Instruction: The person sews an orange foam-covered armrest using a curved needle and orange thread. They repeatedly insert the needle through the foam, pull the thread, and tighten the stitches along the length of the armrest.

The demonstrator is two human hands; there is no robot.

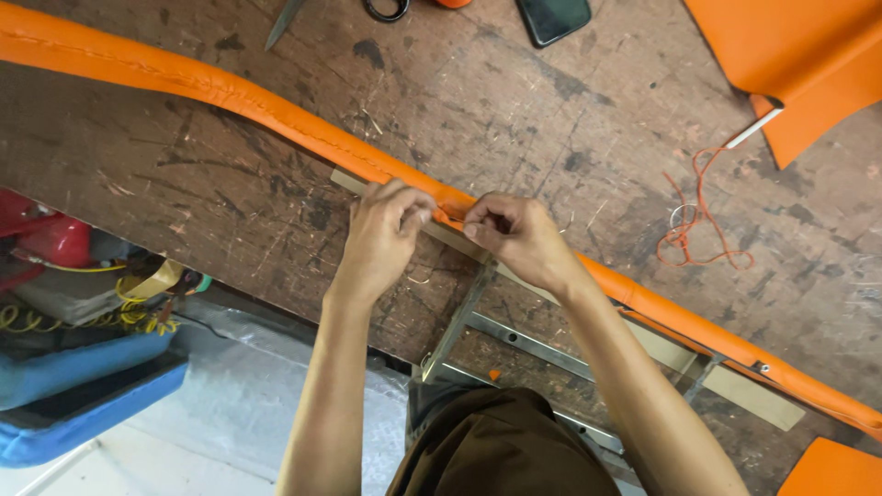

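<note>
**Pinching the orange cover along the strip**

Both hands met mid-table on the orange padded strip (276,106). The left hand (381,230) and right hand (514,234) pinched its near edge; small, even, taut pinches over the wooden slat (735,386) would likely serve best.

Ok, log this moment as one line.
left hand: pinching long orange padded vinyl strip | right hand: pinching same seam | scratched brown wooden workbench | loose orange thread at right

Soft, even daylight | faint shadows beneath the hands on the desk (230,184) | sharp focus | slight wide-angle bend at edges
</note>
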